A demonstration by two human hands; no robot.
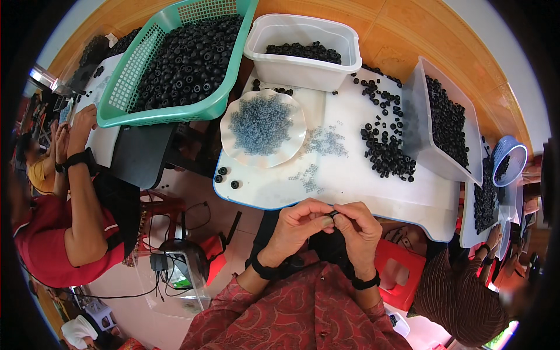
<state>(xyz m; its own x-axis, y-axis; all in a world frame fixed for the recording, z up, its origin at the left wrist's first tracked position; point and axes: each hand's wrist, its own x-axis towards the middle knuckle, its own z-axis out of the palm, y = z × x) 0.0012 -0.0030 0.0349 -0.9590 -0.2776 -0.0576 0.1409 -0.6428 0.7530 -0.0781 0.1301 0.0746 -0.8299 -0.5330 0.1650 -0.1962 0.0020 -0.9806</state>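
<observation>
We take the table (pixel 350 182) first: white, blue-edged, spanning the middle of the view. Beyond its far left corner we find the green basket (pixel 169 116), heaped with black rounded pieces and cut off by the top of the view. At the far edge stands the white tub (pixel 291 76); toward the right edge, the translucent bin (pixel 415 119). Both contain black pieces. The scalloped plate (pixel 296 137), near the left edge, carries a mound of small clear bits (pixel 259 123).

We locate both hands just in front of the middle of the table's near edge. Forearms rise from below, wrists banded in black. The left hand (pixel 298 224) angles inward from the left, the right hand (pixel 360 228) from the right; their fingertips meet, thumbs and forefingers pinching one small black part (pixel 332 214) between them.

We note that the fingertips cover most of this part; its full outline and any second component cannot be made out. The remaining fingers are curled and partly hidden. The visible portion of the part appears dark, with a slight sheen.
</observation>
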